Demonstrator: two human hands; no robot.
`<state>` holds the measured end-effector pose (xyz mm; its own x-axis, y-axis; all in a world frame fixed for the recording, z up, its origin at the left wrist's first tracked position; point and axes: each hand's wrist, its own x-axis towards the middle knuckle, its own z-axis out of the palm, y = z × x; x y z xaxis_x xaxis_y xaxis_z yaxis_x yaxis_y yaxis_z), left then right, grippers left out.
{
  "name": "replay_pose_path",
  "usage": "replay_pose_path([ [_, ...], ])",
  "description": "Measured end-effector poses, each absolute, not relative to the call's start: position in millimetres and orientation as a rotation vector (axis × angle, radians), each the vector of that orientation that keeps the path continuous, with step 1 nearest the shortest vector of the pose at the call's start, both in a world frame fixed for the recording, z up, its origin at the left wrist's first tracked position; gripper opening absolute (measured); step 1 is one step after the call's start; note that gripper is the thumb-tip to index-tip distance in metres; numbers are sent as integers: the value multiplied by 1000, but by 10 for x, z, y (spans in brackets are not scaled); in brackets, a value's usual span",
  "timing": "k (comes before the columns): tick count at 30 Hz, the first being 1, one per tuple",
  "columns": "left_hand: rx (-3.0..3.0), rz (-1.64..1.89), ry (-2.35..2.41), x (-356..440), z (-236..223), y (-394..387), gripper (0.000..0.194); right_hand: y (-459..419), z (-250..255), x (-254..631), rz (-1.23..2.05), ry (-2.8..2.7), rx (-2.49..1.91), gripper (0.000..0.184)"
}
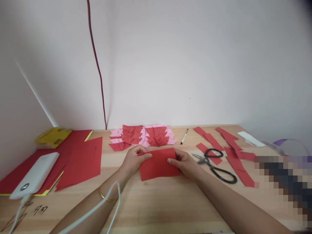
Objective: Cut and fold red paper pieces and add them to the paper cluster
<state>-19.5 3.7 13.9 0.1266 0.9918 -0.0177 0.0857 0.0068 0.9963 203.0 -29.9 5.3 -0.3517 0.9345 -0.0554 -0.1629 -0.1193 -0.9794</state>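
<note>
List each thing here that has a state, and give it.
Left hand: fingers closed on red sheet
Right hand: fingers closed on red sheet
Red sheet: held up, unfolded
Scissors: open, lying down
Power bank: cable plugged in
Small paper pieces: folded, grouped
Red strips: cut, scattered
Pen: lying down, cap unclear

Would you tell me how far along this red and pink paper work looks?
The folded red and pink paper pieces near the wall look done. The left hand and right hand hold a small, flat red paper rectangle. The large red paper sheets at the left lie unfolded, so probably remain to be worked; the final count I cannot tell.
</note>
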Motion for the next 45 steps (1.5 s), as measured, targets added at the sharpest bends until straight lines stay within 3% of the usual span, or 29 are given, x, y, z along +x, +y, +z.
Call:
replay_pose_path([
  [11,1331,1150,1207,-317,193,97,33,-315,71,2045,1508,-1475,-1027,37],
  [14,1170,1072,1037,-296,163,71,28,-308,37,2060,1477,-1444,-1037,37],
  [18,1095,896,867,-229,136,14,35,-280,-6,2078,1362,-1350,-1065,39],
  [23,1223,989,1000,-215,136,30,30,-269,3,2075,1217,-1452,-1075,40],
  [32,1469,1084,1178,-289,170,52,29,-280,9,2062,1267,-1595,-1045,38],
  [39,1515,873,799,-313,152,47,33,-312,59,2138,1339,-1563,-1081,40],
  [45,1605,829,867,-297,107,48,31,-309,61,2151,1426,-1400,-1086,37],
])
